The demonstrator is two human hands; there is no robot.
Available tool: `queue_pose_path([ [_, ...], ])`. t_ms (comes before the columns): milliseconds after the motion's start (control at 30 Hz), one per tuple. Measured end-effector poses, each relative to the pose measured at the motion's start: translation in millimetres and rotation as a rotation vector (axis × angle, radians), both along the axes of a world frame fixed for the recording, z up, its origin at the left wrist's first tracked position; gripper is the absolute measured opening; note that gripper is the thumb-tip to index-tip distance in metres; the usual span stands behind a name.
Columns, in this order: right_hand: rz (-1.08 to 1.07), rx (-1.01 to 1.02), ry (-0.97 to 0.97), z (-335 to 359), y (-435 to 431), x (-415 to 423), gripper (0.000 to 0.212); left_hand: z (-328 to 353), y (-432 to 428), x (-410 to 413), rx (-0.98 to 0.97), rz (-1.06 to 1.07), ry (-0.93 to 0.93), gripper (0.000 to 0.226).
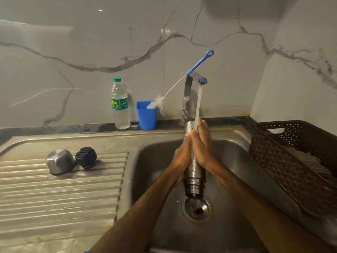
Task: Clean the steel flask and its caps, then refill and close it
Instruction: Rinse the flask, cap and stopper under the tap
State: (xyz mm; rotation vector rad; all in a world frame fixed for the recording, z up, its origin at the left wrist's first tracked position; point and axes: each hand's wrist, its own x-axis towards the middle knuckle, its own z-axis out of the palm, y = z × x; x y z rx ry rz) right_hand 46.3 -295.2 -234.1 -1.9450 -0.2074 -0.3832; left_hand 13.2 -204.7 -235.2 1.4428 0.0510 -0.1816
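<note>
Under the tap stream [198, 103], above the steel sink [237, 161], the cylindrical steel flask [194, 177] hangs mouth-down between your hands. Right hand [202, 145] fingers lie straight, together, flat on it; left hand [181, 154] finger curl cannot be told. Rub its full wet length, pressing firmly against slipping.

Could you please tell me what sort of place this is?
Probably a home kitchen washing-up spot: a steel sink with a ribbed drainboard, a tap running water onto the flask, and a bottle brush in a blue cup.
</note>
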Motion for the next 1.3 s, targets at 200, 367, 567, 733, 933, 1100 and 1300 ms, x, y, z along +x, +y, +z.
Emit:
queue_pose_path([
  [200,0.007,-0.027,0.058,2.6,1.7,-12.1,0.066,-0.8,-2.0,0.1,-0.043,0.057,0.068,0.063],
  [367,0.068,-0.406,-0.004,4.5,27.6,-47.6,0.059,5.4,14.5,-6.6,-0.071,0.028,-0.023,0.041],
  [567,0.121,-0.379,-0.031,14.0,29.4,-48.6,0.061,13.2,15.9,-11.2,-0.073,0.049,-0.105,0.045],
  [733,0.110,-0.116,0.053,12.9,7.9,-24.9,0.061,10.1,5.9,-7.1,-0.140,-0.006,0.045,0.058],
  [933,0.094,0.120,0.135,8.8,-4.1,-7.5,0.086,10.7,3.2,-6.6,-0.265,-0.105,0.143,0.058],
  [1100,0.046,0.095,0.140,7.5,5.9,-10.9,0.086,9.5,5.8,-8.2,-0.277,-0.098,0.150,0.054],
  [1300,0.024,-0.335,0.096,11.2,23.8,-40.5,0.070,14.0,4.9,-8.7,-0.307,-0.039,0.221,0.051],
])
